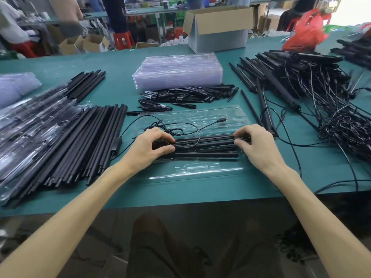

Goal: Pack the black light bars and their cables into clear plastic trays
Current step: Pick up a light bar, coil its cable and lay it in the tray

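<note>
Pinching one light bar at both ends: left hand and right hand, each grip clamped on it. Likely stiff, light; loose cable at twelve o'clock, limp.

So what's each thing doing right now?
Left hand, grips the light bars' left end.
Right hand, grips their right end.
Light bars, lying in the clear tray.
Clear tray, open, partly filled.
Cable, loose, looped across the tray.
Cardboard box, flaps open.
Spare trays, stacked.

Glossy clear plastic tray, matt black light bars, green cloth-like table, brown cardboard box
</note>
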`<state>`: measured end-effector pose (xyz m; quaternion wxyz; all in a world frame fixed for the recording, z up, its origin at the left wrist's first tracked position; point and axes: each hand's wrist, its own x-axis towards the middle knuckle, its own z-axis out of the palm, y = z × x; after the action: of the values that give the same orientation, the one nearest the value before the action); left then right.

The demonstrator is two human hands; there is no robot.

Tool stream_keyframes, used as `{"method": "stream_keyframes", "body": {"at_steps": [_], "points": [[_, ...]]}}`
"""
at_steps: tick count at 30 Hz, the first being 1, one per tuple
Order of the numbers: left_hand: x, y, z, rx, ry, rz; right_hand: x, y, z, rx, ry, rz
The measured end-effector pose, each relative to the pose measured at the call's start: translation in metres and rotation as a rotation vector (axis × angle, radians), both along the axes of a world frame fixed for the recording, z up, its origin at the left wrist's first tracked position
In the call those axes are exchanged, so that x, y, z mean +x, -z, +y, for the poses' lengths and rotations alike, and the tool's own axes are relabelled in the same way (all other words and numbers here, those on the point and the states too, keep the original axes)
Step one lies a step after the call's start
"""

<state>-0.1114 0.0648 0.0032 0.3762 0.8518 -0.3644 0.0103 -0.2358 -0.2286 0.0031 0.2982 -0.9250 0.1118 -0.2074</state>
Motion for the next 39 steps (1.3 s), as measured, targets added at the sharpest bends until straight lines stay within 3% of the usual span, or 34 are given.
{"method": "stream_keyframes", "body": {"at_steps": [10,23,29,36,39], "points": [[0.001,0.001,-0.001,0.014,-0.049,-0.026,0.016,-0.006,-0.005,-0.116,-0.037,0.109],[0.002,-0.006,-0.001,0.06,-0.066,-0.046,0.015,-0.005,-0.003,0.025,-0.028,0.068],[-0.001,-0.005,-0.003,0.112,-0.054,-0.165,0.017,0.0,0.003,-0.022,0.096,0.057],[-0.004,-0.003,-0.001,0.182,-0.034,-0.342,0.017,-0.002,0.001,0.06,-0.012,0.073],[-0.004,-0.003,-0.002,0.175,-0.006,-0.329,0.018,-0.005,0.0,0.047,-0.028,0.109]]}}
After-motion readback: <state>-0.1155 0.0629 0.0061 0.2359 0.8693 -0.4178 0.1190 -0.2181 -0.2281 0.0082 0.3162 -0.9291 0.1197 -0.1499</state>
